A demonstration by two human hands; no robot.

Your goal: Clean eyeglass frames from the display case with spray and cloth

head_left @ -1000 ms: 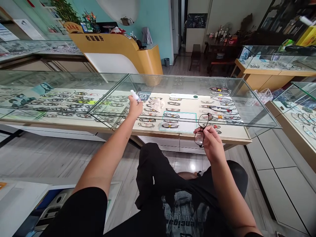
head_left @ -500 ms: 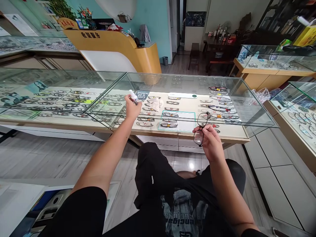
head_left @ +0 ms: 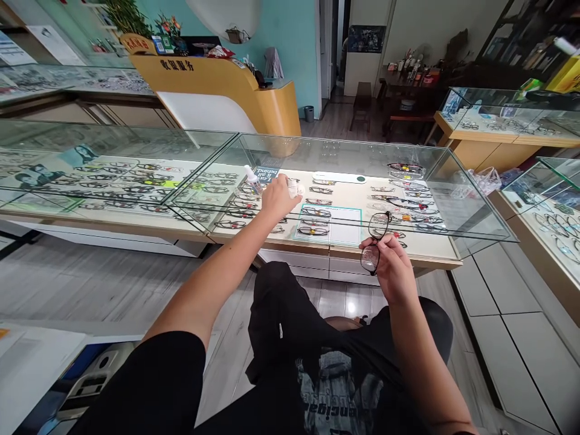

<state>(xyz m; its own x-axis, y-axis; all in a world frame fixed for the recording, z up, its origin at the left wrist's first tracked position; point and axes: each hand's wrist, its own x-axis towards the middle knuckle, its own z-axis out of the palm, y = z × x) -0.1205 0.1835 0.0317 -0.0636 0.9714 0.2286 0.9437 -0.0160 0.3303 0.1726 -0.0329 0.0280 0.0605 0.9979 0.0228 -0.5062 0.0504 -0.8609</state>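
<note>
Your right fingers pinch the eyeglasses; your left fingers meet the white cloth, closure unclear; lifting that cloth would call for a secure pinch.

Black on trousers and grey-printed shirt; dark on glasses; white on bottle; teal on wall; yellow-orange with black lettering on reception desk; streaky grey on floor; white with teal edging on card

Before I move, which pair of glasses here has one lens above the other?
The dark-rimmed pair in your right hand: it is held on end, while the other pairs rest in display cases.
</note>
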